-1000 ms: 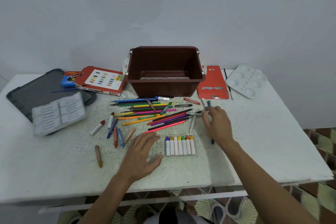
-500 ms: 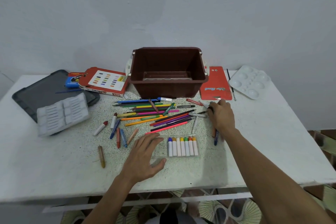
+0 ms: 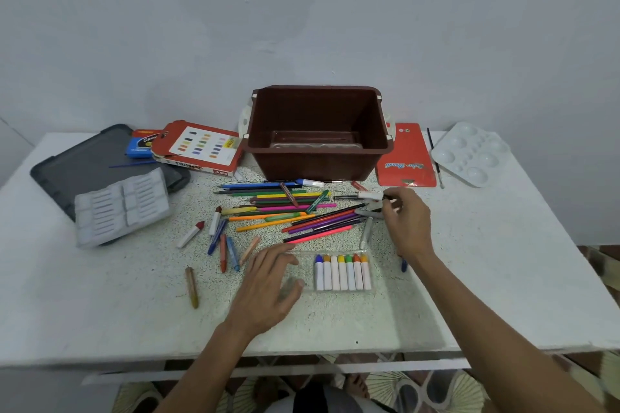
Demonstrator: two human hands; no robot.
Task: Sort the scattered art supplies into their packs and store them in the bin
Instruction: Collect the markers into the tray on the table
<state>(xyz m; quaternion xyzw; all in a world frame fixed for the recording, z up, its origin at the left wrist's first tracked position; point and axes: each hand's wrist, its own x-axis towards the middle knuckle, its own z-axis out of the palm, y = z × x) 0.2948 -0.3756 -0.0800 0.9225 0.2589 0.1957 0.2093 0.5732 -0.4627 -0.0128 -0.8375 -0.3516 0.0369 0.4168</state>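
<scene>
A brown plastic bin stands open and upright at the far middle of a white speckled table, a heap of coloured pencils and pens fanned out just near of it. Nearer still lies a clear tray holding seven white-wrapped crayons side by side, tips running from blue to orange. The left hand rests on the tray's bare left end, fingers spread. The right hand, fingers curled, pinches a white stick at the heap's right edge. Loose crayons lie left of the heap; a red pack and a white palette sit right of the bin.
</scene>
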